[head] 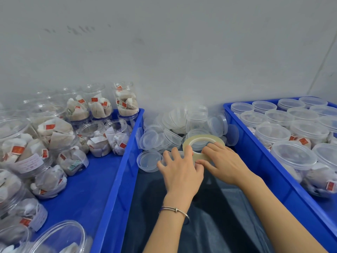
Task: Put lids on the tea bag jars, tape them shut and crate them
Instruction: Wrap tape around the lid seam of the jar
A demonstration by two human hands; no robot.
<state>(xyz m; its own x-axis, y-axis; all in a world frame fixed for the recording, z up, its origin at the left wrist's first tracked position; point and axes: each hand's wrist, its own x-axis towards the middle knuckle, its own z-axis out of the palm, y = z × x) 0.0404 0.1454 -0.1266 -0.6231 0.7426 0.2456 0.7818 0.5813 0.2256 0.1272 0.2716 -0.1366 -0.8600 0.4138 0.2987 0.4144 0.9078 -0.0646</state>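
- Holding a roll of clear tape (203, 143) between both hands, the person works above the dark lap area, just in front of the heap of loose lids (182, 128).
- The left hand (180, 169) has its fingers curled over the near rim of the roll, one finger reaching into the core, likely to steady it while the end is found.
- The right hand (221, 164) grips the roll's right side, thumb and fingertips pressed to the near edge, probably picking at the tape's free end; whether a strip is already lifted cannot be told.
- The left crate (116, 172) holds the open jars (69, 132) of tea bags, some upright, some tipped over, none visibly lidded; it seems to be the supply side.
- The right crate (262, 161) holds lidded jars (293, 157) standing upright in rows, apparently the finished side.
- Lids lie between the two crates, within easy reach of either hand, which suits a left-to-right flow.
- No jar is visible under the hands, so taping itself looks not yet begun; a capped jar would be needed next.
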